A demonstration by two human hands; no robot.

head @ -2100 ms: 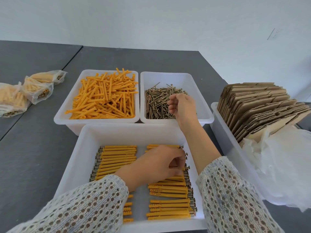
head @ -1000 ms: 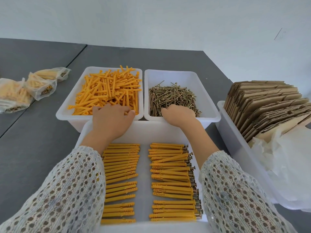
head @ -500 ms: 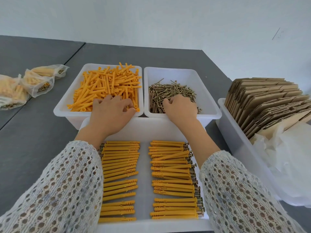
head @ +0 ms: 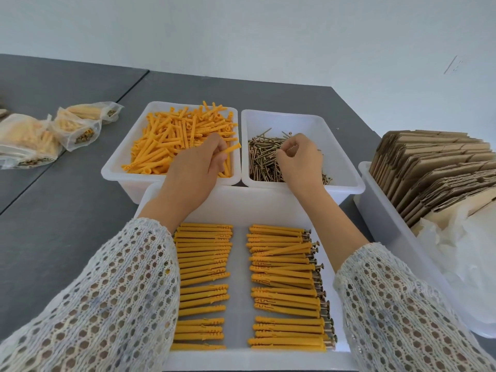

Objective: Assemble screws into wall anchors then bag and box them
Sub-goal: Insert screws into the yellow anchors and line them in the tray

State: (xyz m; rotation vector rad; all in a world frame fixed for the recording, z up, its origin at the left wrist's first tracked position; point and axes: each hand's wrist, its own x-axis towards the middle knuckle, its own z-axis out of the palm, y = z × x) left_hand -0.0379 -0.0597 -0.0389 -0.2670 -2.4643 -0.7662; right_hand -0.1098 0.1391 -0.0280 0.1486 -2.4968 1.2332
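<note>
Where half a second ago both hands lay flat on the loose stock, each grip has now closed on a part. The left hand [head: 197, 167] has lifted from the heap with a single orange anchor [head: 233, 149] held in its curled fingers, the free end jutting out toward the neighbouring bin. The right hand [head: 299, 158] has drawn its fingertips together in a narrow pinch among the screws [head: 264, 159]; it seems to be singling one out, though whether a screw is actually held is too fine to tell.

Judging from that, another pairing is about to start: the screw would be brought to the open end of the anchor and pushed in.

Outward from the hands, the anchor bin [head: 118, 167] and the screw bin [head: 346, 167] stand side by side, touching. Just nearer the person, the front tray [head: 241, 208] holds two columns of finished anchors [head: 284, 280], screw heads showing along the right edge of the right column. At the far left of the table [head: 67, 216] lie filled bags [head: 35, 142], so bagging has been done for some lots. To the right, another bin holds flat cardboard boxes [head: 429, 167] and loose plastic bags [head: 467, 264], none yet made up.

No brand, label or readable writing shows anywhere; the bags are plain and the cardboard unprinted.
</note>
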